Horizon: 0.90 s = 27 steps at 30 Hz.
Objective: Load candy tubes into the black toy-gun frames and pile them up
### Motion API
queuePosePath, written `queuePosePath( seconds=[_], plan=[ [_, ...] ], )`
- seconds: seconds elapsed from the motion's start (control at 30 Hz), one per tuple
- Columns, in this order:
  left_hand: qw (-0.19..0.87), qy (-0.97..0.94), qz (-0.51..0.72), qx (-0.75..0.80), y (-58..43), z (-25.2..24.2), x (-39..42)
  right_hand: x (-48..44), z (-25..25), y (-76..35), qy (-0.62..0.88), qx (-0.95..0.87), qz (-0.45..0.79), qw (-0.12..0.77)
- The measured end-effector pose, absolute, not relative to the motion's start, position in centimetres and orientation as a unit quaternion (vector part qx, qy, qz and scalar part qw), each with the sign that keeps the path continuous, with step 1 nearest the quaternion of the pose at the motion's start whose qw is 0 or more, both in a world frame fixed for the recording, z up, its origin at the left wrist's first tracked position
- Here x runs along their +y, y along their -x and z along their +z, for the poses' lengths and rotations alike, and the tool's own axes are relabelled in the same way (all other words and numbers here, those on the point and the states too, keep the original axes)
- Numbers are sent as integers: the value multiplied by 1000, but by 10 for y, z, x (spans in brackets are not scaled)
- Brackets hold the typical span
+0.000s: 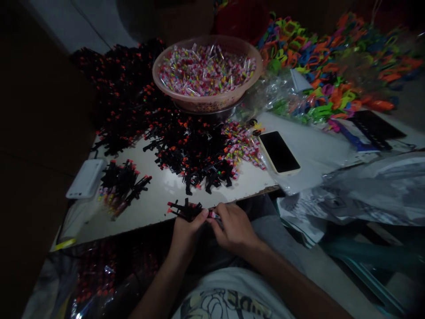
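Just off the table's front edge, my left hand (187,230) is closed around a couple of black toy guns (186,209) with orange-red tips pointing left. Beside it, my right hand (235,228) pinches a small pink candy tube (211,214) at the rear end of the toy guns. Whether the tube is inserted in a gun cannot be made out. Beyond my hands lies a heap of black toy guns (195,150), with a small pile of candy tubes (244,144) at its right. A bundle of toy guns with colourful ends (124,181) rests to the left.
A pink basket (207,104) full of wrapped candy tubes stands at the back. A phone (279,152) and a white power-bank-like box (86,178) lie on the white table (156,199). Bright plastic pieces (318,57) are heaped at the far right, plastic bags (375,190) nearer.
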<state>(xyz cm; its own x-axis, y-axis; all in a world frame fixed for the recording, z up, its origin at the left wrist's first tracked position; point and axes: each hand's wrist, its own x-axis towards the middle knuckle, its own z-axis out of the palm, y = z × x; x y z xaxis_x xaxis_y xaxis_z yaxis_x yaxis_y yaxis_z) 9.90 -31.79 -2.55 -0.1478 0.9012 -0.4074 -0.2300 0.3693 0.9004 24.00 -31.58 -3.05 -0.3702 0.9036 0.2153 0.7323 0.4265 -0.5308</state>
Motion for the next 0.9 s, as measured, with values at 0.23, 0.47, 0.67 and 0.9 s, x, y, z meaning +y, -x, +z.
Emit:
queuePosePath(
  seconds=[0.23,0.47,0.67,0.9],
  plan=[
    [254,-475,365,760,-1,-2,-285,-257,-44,-290,623,-744,86,226],
    [-26,-556,106,824,80,-5,-265,-234,-59,-309,597,-782,38,173],
    [-82,-599,47,795,79,-27,-251,-238,-62,-309,596,-782,24,178],
    [-89,-610,41,786,82,-27,-226,-253,-64,-312,573,-751,91,314]
  ],
)
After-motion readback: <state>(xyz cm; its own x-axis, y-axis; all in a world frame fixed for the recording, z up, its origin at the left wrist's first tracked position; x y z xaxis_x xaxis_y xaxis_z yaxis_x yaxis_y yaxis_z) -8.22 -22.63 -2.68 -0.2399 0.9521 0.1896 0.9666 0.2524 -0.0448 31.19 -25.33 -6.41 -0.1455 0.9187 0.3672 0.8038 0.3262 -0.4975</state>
